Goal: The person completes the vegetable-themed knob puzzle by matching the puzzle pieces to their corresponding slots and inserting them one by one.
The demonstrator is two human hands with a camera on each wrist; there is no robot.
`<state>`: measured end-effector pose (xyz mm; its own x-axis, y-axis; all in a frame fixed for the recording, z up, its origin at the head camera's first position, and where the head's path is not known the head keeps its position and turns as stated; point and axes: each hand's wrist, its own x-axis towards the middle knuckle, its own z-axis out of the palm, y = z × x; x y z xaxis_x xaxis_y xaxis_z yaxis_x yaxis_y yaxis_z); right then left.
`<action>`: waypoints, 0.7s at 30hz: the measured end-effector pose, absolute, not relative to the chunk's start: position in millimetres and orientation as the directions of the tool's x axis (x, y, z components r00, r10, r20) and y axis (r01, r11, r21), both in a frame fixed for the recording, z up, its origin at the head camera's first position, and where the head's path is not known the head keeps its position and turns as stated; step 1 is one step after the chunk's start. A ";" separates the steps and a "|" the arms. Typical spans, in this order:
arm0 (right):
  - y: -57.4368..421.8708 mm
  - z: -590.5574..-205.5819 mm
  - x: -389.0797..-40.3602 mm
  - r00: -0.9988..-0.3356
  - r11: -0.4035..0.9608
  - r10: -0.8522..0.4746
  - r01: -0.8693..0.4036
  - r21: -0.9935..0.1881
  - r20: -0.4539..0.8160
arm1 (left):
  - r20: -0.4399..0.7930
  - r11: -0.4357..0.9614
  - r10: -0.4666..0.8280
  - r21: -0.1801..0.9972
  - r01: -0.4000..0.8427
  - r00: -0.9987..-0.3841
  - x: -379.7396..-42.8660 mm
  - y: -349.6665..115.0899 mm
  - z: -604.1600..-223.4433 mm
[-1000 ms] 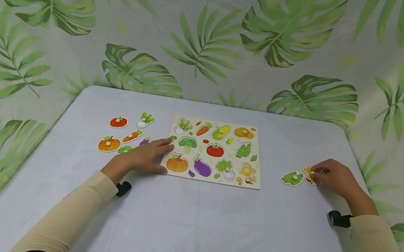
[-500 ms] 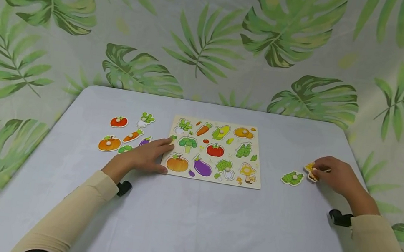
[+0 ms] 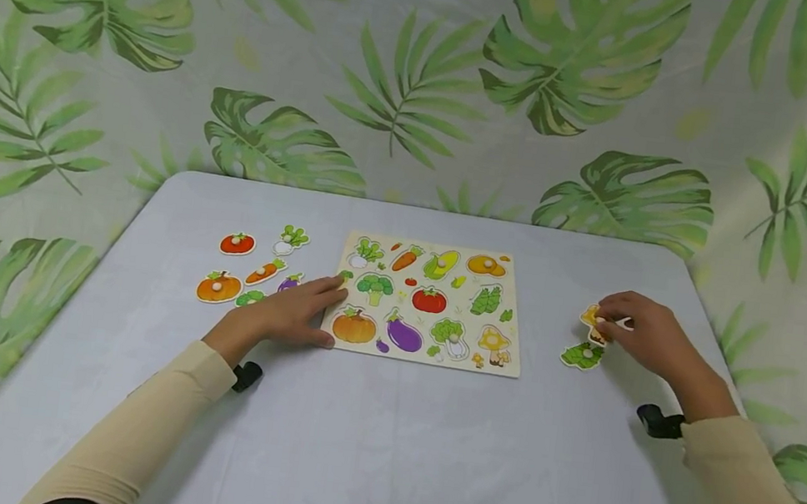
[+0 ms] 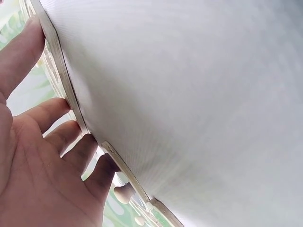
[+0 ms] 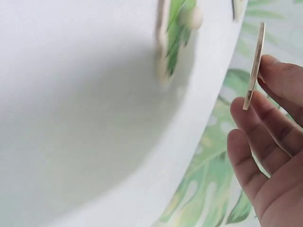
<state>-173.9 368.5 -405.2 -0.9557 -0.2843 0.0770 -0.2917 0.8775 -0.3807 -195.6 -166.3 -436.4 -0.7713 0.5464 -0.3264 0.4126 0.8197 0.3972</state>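
Observation:
My left hand (image 3: 292,310) rests at the left edge of a wooden vegetable puzzle board (image 3: 413,295), fingers extended and touching its edge, as the left wrist view also shows. In my right hand (image 3: 646,336) a mushroom puzzle piece (image 3: 594,322) is pinched by its knob. The right wrist view has this thin mushroom piece (image 5: 255,66) edge-on, held off the table. Just below it in the head view lies a green leafy puzzle piece (image 3: 581,356) with a round knob (image 5: 190,19). The board carries printed pictures, and a corn piece (image 3: 441,265) with a knob sits in it.
Left of the board lie loose knobbed pieces: a tomato (image 3: 237,244), a white radish (image 3: 291,241), a carrot (image 3: 266,272), a pumpkin (image 3: 219,288), a green piece (image 3: 250,298) and an eggplant (image 3: 290,281) partly behind my left hand. A leaf-patterned cloth (image 3: 425,78) hangs behind the white table (image 3: 379,451).
My right hand has lifted the mushroom piece and carried it left, over the upper side of the green leafy piece. The left hand stays at the board.

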 end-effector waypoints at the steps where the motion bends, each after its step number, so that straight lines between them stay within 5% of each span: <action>1: 364.5 -403.8 -174.2 -0.953 0.871 -0.293 -0.300 -0.388 0.080 | -0.325 0.820 0.546 0.396 0.413 -0.772 -195.7 -166.7 -436.4; 21: 278.2 -409.4 -172.9 -0.887 0.806 -0.462 -0.423 -0.414 0.007 | -0.320 0.807 0.565 0.403 0.431 -0.760 -196.2 -168.5 -434.8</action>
<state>-172.9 278.2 -409.4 -0.8870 -0.4616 0.0072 -0.4228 0.8060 -0.4143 -196.2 -168.5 -434.8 -0.7603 0.5655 -0.3195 0.4311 0.8073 0.4030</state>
